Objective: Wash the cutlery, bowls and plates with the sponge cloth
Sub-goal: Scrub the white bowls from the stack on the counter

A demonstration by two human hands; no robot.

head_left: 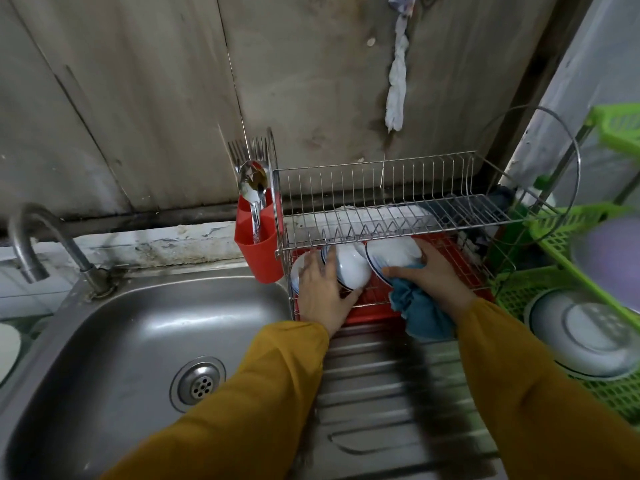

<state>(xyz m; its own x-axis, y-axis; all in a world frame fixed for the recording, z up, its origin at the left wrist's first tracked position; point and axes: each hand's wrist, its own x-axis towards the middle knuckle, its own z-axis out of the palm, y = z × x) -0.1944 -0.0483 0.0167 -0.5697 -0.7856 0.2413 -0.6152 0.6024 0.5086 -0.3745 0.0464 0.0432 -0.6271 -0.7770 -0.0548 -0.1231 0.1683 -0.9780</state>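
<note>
Three white bowls with blue rims lie tipped on the lower tier of a wire dish rack [381,188]. My left hand [320,289] rests with straight fingers on the left bowl [297,271] and touches the middle bowl [353,268]. My right hand [433,275] grips the right bowl [393,252], and a teal sponge cloth [420,310] is bunched under its palm. Forks and a spoon [252,180] stand in a red cutlery cup [259,251] hung on the rack's left end.
A steel sink [138,341] with a drain lies at the left, its tap [31,237] at the far left, turned off. A ribbed drainboard [391,393] runs below the rack. Green plastic baskets [568,271] with white plates [585,334] stand at the right. The rack's upper tier holds nothing.
</note>
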